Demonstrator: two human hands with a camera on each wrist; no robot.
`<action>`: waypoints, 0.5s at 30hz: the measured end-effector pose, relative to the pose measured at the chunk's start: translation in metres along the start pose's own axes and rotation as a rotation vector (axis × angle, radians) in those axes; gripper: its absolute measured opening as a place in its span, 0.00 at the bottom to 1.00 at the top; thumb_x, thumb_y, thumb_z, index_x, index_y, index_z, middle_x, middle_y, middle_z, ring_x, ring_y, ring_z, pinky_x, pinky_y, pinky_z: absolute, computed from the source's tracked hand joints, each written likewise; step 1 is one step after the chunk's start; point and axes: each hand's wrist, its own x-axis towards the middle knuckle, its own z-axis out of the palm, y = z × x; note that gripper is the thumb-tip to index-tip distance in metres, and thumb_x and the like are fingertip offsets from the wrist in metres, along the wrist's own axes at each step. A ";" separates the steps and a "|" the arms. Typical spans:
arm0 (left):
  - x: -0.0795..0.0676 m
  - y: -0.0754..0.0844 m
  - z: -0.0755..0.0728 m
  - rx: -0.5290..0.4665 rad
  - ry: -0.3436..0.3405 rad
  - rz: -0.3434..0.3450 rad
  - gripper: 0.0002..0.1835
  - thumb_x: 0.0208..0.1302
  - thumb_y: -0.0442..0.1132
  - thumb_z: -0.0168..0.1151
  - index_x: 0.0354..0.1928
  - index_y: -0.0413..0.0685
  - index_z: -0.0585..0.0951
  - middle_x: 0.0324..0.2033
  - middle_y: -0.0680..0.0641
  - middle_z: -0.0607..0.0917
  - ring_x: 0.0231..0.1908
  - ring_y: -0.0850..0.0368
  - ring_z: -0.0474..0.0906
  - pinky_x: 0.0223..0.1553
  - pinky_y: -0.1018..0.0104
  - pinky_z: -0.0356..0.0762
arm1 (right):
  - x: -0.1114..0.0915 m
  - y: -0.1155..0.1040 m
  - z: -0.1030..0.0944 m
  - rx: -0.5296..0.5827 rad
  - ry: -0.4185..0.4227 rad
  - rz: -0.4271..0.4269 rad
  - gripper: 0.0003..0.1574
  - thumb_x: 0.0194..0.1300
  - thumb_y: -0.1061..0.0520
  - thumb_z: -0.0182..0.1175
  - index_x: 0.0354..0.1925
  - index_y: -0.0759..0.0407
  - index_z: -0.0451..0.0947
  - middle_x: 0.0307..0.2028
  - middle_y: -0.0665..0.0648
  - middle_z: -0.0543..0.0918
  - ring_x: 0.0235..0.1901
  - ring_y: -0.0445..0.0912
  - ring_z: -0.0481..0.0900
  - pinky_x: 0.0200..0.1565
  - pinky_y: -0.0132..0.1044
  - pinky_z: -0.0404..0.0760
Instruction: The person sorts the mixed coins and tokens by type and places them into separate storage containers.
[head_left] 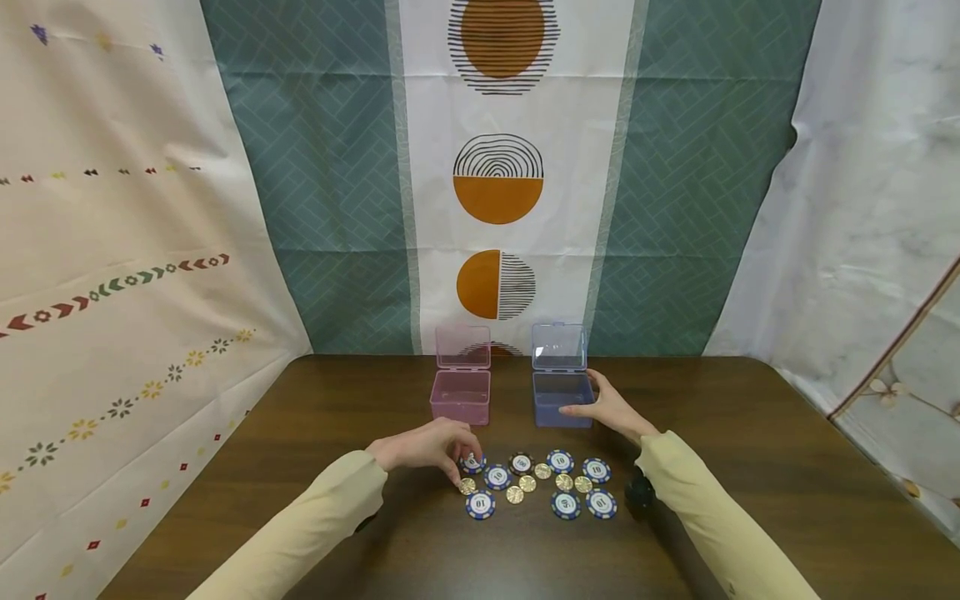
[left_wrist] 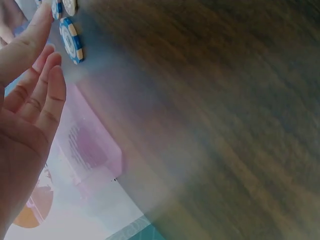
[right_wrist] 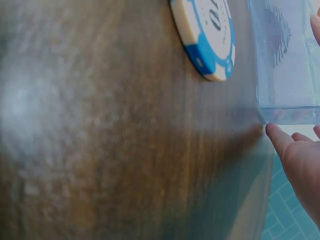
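My left hand [head_left: 431, 444] reaches over the left end of a group of poker chips, palm down. Its thumb tip is right at a gold coin [head_left: 467, 486], and its other fingers curve over a blue-and-white poker chip [head_left: 472, 465]. In the left wrist view the thumb and fingers stand apart. My right hand [head_left: 611, 408] holds the right side of an open blue plastic box [head_left: 551, 417], thumb across the front and fingers at the back corner. In the right wrist view a fingertip touches the box's lower corner.
An open pink plastic box [head_left: 460, 412] stands left of the blue one, lids raised on both. Several poker chips, including a black one [head_left: 521, 463], and gold coins [head_left: 527, 483] lie flat on the brown table [head_left: 480, 558]. A patterned curtain [head_left: 337, 208] hangs behind.
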 end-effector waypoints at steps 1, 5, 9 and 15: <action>0.000 0.000 0.001 0.002 0.000 0.006 0.19 0.45 0.36 0.72 0.42 0.48 0.81 0.31 0.50 0.76 0.32 0.58 0.72 0.31 0.72 0.71 | 0.000 0.000 0.000 -0.002 0.001 0.000 0.63 0.50 0.48 0.68 0.67 0.64 0.38 0.59 0.69 0.55 0.53 0.61 0.63 0.54 0.58 0.57; 0.001 -0.002 0.004 -0.008 -0.004 0.027 0.16 0.45 0.35 0.71 0.40 0.48 0.81 0.30 0.52 0.76 0.31 0.59 0.72 0.30 0.72 0.71 | 0.001 0.001 0.001 -0.006 0.010 0.001 0.63 0.49 0.47 0.69 0.67 0.64 0.39 0.60 0.69 0.55 0.53 0.61 0.63 0.55 0.58 0.57; 0.002 -0.003 0.009 -0.011 -0.012 0.043 0.15 0.43 0.35 0.72 0.37 0.49 0.81 0.28 0.53 0.77 0.29 0.60 0.72 0.30 0.73 0.71 | 0.001 0.003 0.001 -0.010 0.021 -0.004 0.62 0.49 0.46 0.69 0.66 0.65 0.40 0.61 0.69 0.52 0.55 0.62 0.60 0.55 0.57 0.56; 0.003 -0.005 0.014 0.027 -0.017 0.055 0.15 0.41 0.35 0.73 0.34 0.50 0.82 0.26 0.54 0.76 0.28 0.63 0.72 0.29 0.75 0.70 | 0.002 0.003 0.001 -0.013 0.036 -0.001 0.62 0.48 0.46 0.69 0.66 0.65 0.41 0.64 0.68 0.48 0.58 0.62 0.54 0.55 0.57 0.57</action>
